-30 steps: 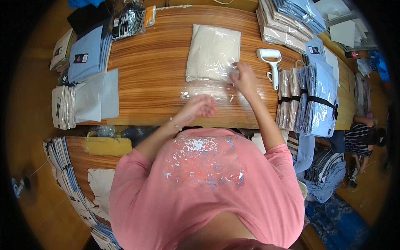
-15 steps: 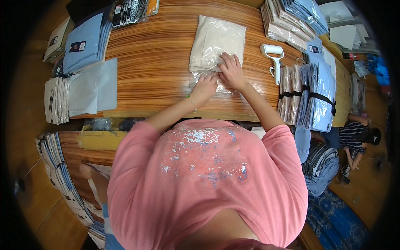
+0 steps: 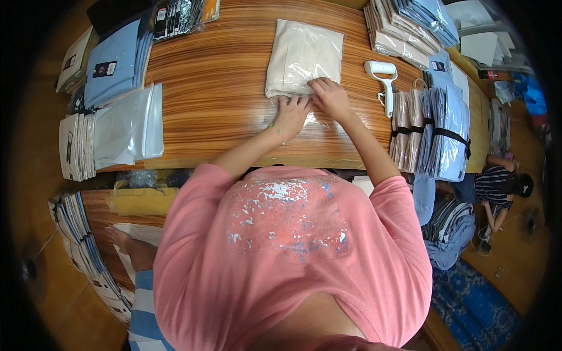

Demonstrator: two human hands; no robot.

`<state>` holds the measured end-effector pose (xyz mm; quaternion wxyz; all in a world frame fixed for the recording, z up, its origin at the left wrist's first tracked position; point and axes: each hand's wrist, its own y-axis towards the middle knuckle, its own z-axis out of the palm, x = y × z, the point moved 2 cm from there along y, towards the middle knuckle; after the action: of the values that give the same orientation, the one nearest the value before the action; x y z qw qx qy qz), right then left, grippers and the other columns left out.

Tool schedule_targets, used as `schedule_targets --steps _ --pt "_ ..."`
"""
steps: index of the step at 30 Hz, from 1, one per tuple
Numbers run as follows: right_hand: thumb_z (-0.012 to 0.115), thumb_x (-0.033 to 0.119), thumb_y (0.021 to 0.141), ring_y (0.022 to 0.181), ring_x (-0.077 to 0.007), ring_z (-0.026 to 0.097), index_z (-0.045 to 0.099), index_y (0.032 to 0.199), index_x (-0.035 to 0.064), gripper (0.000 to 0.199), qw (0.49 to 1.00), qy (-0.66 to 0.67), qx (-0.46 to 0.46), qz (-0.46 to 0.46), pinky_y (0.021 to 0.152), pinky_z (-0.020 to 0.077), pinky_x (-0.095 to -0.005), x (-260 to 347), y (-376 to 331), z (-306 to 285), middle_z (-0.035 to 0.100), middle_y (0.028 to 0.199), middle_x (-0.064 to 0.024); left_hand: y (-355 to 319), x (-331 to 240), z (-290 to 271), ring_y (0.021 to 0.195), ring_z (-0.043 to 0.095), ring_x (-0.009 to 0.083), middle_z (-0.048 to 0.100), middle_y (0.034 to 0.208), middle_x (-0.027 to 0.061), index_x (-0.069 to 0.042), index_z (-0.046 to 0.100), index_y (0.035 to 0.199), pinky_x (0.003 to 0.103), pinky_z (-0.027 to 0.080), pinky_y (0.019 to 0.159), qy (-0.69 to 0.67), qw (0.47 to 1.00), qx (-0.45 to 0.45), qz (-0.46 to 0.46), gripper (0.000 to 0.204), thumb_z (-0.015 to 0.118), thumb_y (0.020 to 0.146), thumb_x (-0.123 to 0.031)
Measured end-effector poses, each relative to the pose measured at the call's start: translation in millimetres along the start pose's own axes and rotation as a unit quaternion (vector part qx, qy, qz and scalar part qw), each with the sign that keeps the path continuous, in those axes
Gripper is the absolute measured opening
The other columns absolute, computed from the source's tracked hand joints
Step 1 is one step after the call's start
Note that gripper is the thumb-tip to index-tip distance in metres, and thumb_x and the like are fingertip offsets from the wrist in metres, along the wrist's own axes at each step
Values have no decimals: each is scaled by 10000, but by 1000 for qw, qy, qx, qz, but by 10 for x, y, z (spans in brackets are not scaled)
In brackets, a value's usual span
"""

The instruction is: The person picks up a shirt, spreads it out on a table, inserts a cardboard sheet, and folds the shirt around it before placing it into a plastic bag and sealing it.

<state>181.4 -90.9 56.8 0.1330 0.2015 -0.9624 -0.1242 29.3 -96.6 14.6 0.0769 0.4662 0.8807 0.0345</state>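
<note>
Right now both hands lie flat and open, fingers spread, side by side on the near edge of the bagged cloth [image 3: 304,55]. The left hand [image 3: 291,116] presses the clear flap that sticks out toward the person. The right hand [image 3: 332,98] sits a bit farther up, touching the pale cloth itself. The bag's long side points away from the person across the table [image 3: 216,88]. A white roller [image 3: 383,79] lies just to the right.

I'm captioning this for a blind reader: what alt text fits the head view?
Both hands, left hand and right hand, press the near edge of a clear-bagged cream garment on a wooden table. A white lint roller lies to its right.
</note>
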Motion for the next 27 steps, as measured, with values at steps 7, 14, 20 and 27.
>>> schedule_targets --steps 7,14,20,27 --pt "648 155 739 1129 -261 475 533 1094 111 375 992 27 -37 117 947 340 -475 118 -96 166 549 1148 -72 -453 4 -324 1176 405 289 451 1258 132 -82 466 1287 517 347 935 -113 983 126 -73 452 516 856 -207" --pt "614 209 788 960 -306 501 575 991 91 238 993 84 -52 65 849 388 -448 730 -369 390 530 992 -109 -556 519 -713 1088 527 331 546 1197 199 -21 499 1237 378 389 948 -390 858 332 29 394 503 904 -232" --pt "600 275 824 916 -285 530 598 968 41 274 980 154 63 110 798 444 -390 1234 -169 456 554 937 -124 407 821 -736 1099 521 278 577 1166 125 -96 587 1137 396 405 937 -300 949 3 100 299 497 885 -228" --pt "623 123 729 910 -292 541 595 866 19 175 983 121 54 125 769 470 -394 1300 -54 698 557 923 -138 473 754 61 1355 233 233 308 1444 25 -235 420 1336 537 145 1096 -122 942 38 312 453 451 912 -391"
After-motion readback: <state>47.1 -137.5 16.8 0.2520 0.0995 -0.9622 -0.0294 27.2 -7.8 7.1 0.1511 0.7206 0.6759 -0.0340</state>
